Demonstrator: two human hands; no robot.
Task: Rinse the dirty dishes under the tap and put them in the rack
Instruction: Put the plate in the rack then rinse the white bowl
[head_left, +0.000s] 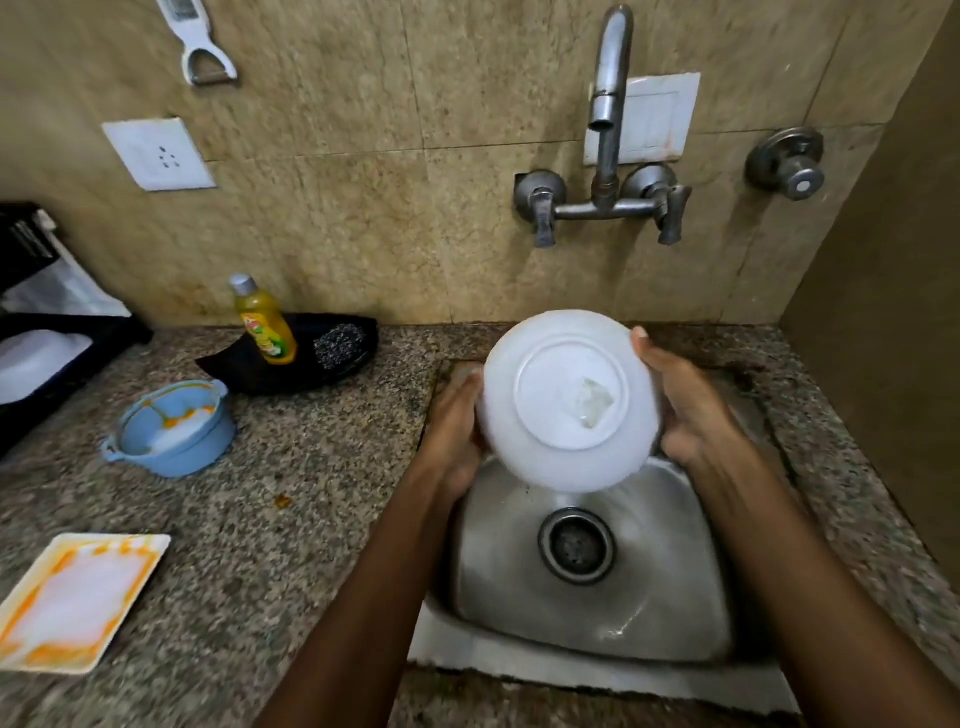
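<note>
White bowl (570, 402) held over the steel sink (675, 571), underside facing the camera, tilted. Left hand (454, 421) clasps its left edge, right hand (685, 405) its right edge, thumb over the rim; both are gripping it. Water splashing on the bowl's base ring, below the tap (608, 104) spout.

Sink is set into a speckled granite counter (311, 493), drain (577, 544) near centre. Tap is wall-mounted with two lever handles; a separate valve (789, 163) on the wall to its right. Walls are beige stone tile, side wall close on the right.

Counter left of sink: blue bowl (171, 428) with orange residue, white square plate (78, 597) with orange smears at near left. Far side: black tray (270, 369) with yellow soap bottle (265, 322) and steel scrubber (340, 343). Black rack (62, 364) at far left edge, something white in it. Wall socket (158, 153) and hanging peeler (197, 41) above.
</note>
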